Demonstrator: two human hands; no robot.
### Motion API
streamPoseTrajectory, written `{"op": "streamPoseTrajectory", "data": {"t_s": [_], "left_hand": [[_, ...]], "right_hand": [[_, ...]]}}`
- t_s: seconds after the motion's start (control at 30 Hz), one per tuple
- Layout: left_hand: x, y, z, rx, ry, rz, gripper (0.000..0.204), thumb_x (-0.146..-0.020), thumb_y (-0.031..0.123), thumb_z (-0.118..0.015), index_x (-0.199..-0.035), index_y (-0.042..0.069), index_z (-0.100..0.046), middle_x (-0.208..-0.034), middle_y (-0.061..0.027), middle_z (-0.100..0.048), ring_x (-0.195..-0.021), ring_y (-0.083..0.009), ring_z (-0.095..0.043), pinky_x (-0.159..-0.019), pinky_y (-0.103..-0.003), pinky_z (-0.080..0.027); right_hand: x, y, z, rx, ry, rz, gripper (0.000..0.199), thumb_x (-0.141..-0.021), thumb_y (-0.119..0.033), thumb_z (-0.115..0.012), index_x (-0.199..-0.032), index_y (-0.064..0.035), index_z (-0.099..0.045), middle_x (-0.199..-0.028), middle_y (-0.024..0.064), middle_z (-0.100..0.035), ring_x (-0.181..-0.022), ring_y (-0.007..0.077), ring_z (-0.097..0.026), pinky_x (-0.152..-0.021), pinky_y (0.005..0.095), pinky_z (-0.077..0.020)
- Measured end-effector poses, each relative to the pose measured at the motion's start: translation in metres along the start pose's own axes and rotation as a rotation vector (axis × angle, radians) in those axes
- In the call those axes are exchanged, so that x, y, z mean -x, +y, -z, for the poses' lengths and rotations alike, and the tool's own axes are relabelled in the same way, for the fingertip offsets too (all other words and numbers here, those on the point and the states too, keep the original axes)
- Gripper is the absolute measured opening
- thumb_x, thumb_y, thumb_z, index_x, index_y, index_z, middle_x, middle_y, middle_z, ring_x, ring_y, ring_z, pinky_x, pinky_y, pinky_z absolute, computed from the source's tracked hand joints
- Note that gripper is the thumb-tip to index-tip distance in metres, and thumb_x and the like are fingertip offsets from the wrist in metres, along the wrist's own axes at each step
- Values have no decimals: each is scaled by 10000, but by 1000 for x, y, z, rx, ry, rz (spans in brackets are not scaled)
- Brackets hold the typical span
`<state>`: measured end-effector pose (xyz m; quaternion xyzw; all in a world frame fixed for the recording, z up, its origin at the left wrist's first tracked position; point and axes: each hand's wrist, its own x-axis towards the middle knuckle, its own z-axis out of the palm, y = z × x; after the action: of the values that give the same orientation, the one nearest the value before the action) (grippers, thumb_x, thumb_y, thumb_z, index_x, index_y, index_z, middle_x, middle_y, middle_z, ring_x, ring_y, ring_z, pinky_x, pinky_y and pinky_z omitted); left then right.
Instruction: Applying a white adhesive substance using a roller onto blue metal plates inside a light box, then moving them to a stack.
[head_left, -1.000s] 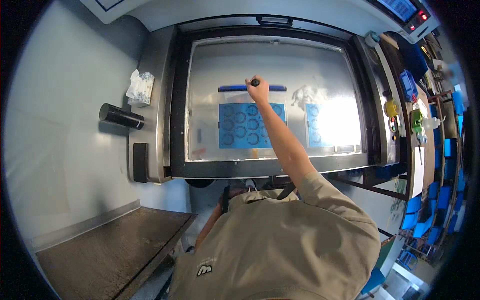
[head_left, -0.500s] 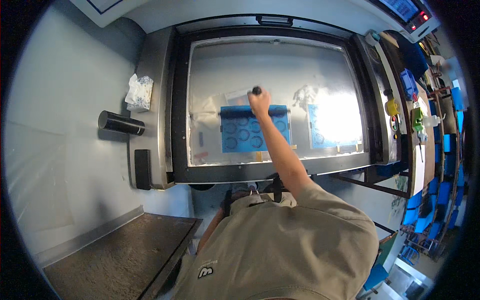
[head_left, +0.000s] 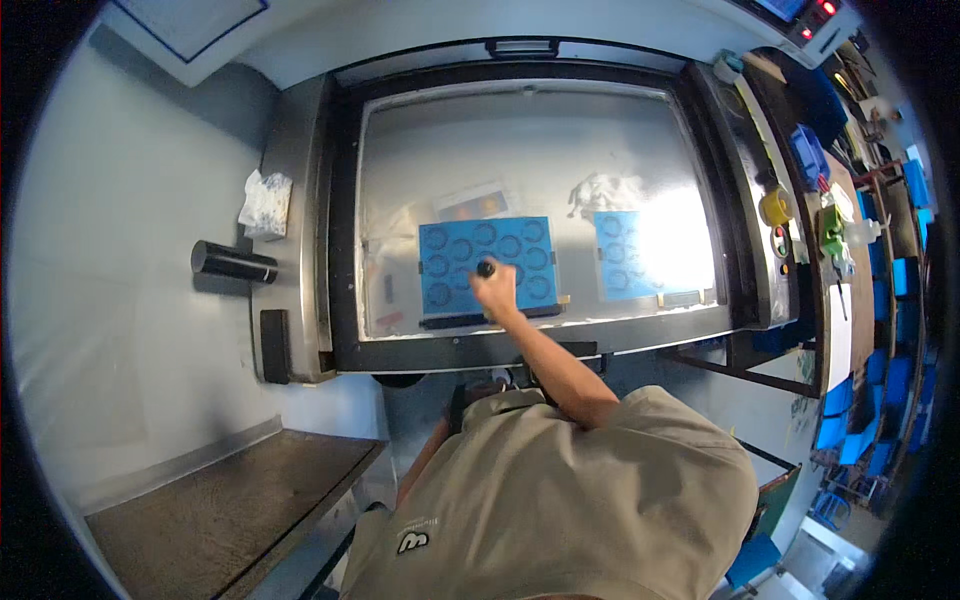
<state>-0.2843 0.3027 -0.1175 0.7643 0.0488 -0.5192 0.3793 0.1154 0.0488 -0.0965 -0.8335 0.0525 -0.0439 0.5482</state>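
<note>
My right hand (head_left: 495, 292) is closed around the upright dark handle of a wide black bar-shaped tool, apparently a roller (head_left: 535, 311). The bar lies along the near edge of a blue sheet (head_left: 435, 268) patterned with rows of dark rings. My hand and the handle hide part of the sheet's lower middle. To the right, a second blue ringed sheet (head_left: 612, 283) lies partly washed out by glare. Both sheets rest on a pale, glossy work surface (head_left: 440, 130). Part of my left arm hangs beside my body; the fingers of that hand cannot be made out.
A raised dark frame (head_left: 345, 200) borders the surface. On its left ledge are a tissue box (head_left: 268, 208), a black cylinder (head_left: 232, 262) and a dark block (head_left: 274, 345). Control buttons (head_left: 780, 242) and a yellow object (head_left: 775, 206) line the right side. A brown-topped table (head_left: 220, 500) stands lower left.
My right hand has drawn the roller toward me, from the blue sheet's far edge to its near edge. The sheet's far rows of rings now show. The view has shifted slightly.
</note>
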Motion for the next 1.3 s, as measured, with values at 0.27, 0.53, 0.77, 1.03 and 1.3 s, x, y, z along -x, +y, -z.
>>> {"op": "streamPoseTrajectory", "data": {"t_s": [0.27, 0.53, 0.77, 1.03, 1.3], "left_hand": [[-45, 60, 13, -125, -60, -45, 292, -931, 258, -558, -1051, 27, -691, -942, -49, -664, -819, -175, -575, -761, -309, -457], [-92, 141, 0, -179, -107, -70, 302, -933, 273, -562, -1055, 30, -695, -942, -43, -664, -814, -167, -573, -754, -301, -454], [-139, 158, -18, -156, -85, -26, 310, -935, 285, -566, -1058, 33, -697, -943, -37, -664, -809, -160, -571, -748, -294, -452], [-154, 335, 75, -162, -226, -246, 207, -943, 184, -627, -1079, 39, -684, -845, -28, -674, -774, -132, -648, -740, -285, -536], [-194, 460, -19, -797, -86, -1035, 575, -721, -2, -708, -1268, 98, -558, -1470, -181, -399, -1401, -357, -339, -1156, -437, -323]], "right_hand": [[-146, 28, 138, 175, 173, 205, 234, -752, -263, -725, -776, -35, -679, -729, 203, -672, -717, 384, -669, -654, 435, -528], [-186, 171, 352, 23, 540, 83, 273, -749, -201, -707, -664, 17, -565, -555, 133, -524, -508, 150, -482, -520, 351, -413], [-81, 137, 331, 256, 395, -387, 296, -659, -225, -592, -788, 25, -681, -817, 278, -653, -828, 449, -647, -762, 490, -507], [-195, 145, 351, 37, 609, 127, 227, -727, -202, -679, -693, -4, -572, -609, 183, -553, -538, 266, -548, -555, 375, -446], [-108, 154, 338, 244, 658, 96, 266, -703, -254, -692, -664, -29, -555, -652, 203, -588, -629, 415, -585, -569, 454, -458]]}}
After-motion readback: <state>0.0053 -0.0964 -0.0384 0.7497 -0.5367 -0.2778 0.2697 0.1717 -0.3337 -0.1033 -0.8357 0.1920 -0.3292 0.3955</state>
